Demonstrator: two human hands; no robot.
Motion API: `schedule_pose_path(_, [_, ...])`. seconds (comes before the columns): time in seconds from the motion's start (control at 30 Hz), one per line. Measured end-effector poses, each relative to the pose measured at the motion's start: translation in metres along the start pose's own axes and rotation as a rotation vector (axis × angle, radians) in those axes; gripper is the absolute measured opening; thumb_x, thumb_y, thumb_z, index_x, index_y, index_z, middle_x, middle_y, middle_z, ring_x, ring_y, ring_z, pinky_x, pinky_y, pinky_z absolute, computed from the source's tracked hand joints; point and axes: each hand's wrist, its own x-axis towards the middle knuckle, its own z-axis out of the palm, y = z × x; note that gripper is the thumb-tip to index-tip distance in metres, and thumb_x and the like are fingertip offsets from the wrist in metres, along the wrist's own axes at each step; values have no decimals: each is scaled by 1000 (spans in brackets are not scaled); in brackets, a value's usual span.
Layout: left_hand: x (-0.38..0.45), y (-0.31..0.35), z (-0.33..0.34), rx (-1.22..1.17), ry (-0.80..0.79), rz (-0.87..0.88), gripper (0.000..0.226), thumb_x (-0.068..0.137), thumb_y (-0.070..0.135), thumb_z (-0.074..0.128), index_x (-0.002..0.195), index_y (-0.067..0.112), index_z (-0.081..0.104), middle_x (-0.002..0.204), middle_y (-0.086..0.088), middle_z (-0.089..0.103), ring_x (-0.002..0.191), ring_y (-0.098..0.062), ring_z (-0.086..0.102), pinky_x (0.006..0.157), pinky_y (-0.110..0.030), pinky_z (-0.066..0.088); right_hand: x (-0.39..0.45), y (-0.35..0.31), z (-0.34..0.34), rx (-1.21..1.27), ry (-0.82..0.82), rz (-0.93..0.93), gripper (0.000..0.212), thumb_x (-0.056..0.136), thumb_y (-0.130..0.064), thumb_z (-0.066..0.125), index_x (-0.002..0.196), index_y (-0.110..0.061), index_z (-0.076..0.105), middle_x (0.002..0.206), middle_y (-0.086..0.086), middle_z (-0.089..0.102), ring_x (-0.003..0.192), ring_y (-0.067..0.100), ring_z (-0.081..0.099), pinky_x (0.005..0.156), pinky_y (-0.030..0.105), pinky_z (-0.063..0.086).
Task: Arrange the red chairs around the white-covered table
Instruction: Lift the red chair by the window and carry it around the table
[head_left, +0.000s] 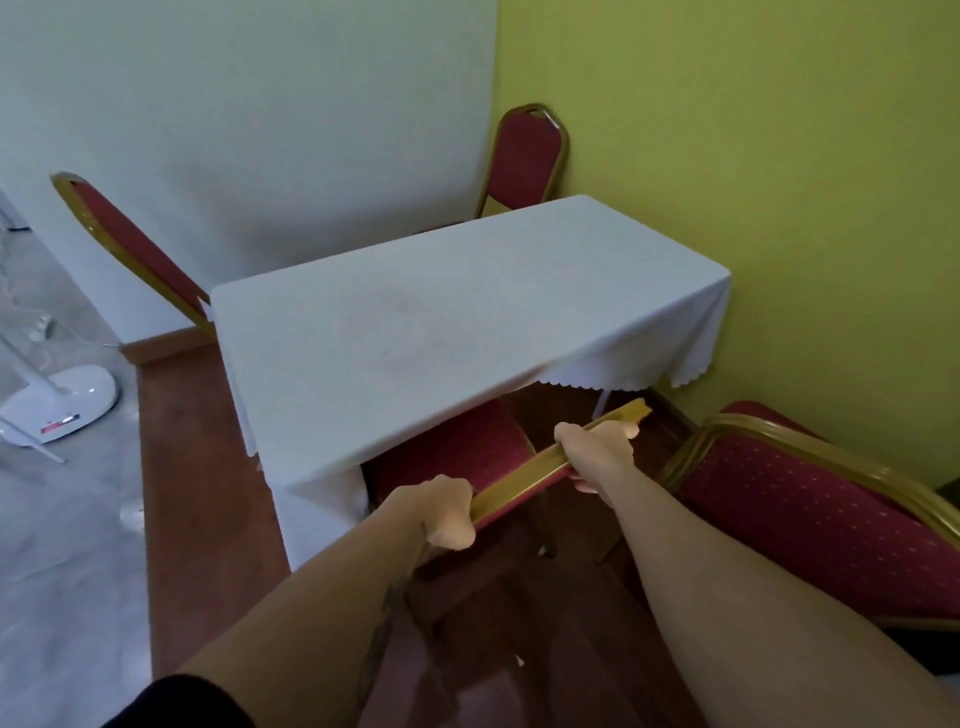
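Both hands, left hand and right hand, have their fingers wrapped tight around the gold metal back rail of the near chair, its padded red seat partly under the worktop. Pushed further, it could snag the scalloped white cloth or knock the spare chair on the right.

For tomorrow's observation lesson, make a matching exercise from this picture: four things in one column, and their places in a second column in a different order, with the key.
Things
1. held chair
2. far chair
3. left chair
4. white fan base

Places
A. on the grey floor, at left
B. in the corner, by the green wall
C. seat partly under the table's near edge
D. at the table's left end

Pairs: 1-C, 2-B, 3-D, 4-A
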Motion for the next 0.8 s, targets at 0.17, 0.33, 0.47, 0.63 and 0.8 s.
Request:
schedule_pose_path(0.17, [6, 9, -36, 32, -11, 127, 78, 72, 48, 72, 140, 17, 48, 125, 0, 59, 106, -21, 59, 90, -36, 50, -4, -4, -25, -98, -132, 25, 73, 91, -47, 66, 140, -7, 30, 126, 16, 57, 111, 36, 62, 93, 53, 55])
schedule_pose_path(0.33, [19, 75, -73, -4, 203, 464, 51, 89, 34, 58, 136, 15, 58, 127, -3, 66, 110, -21, 63, 87, -31, 49, -12, 8, -92, -236, 106, -79, 91, 82, -51, 62, 157, -13, 25, 150, 18, 48, 131, 40, 50, 99, 49, 47])
schedule_pose_path(0.47, [25, 146, -81, 45, 333, 658, 47, 93, 22, 51, 139, 21, 57, 135, 1, 63, 119, -22, 62, 97, -36, 51, -23, 24, -164, -450, 336, -111, 80, 75, -38, 61, 148, -16, 36, 139, 15, 55, 126, 39, 52, 99, 49, 47])
schedule_pose_path(0.63, [34, 228, -73, 95, 376, 831, 40, 91, 21, 54, 129, 20, 65, 125, -1, 69, 114, -21, 63, 100, -43, 51, -22, 50, -238, -596, 396, -3, 83, 81, -32, 61, 156, -16, 28, 150, 19, 40, 136, 41, 39, 106, 54, 43])
schedule_pose_path(0.8, [63, 294, -61, 143, 392, 855, 39, 88, 25, 60, 126, 23, 67, 119, 4, 70, 107, -19, 66, 96, -45, 54, 14, 76, -289, -704, 333, 41, 83, 87, -31, 62, 158, -17, 22, 157, 19, 32, 141, 42, 34, 111, 57, 37])
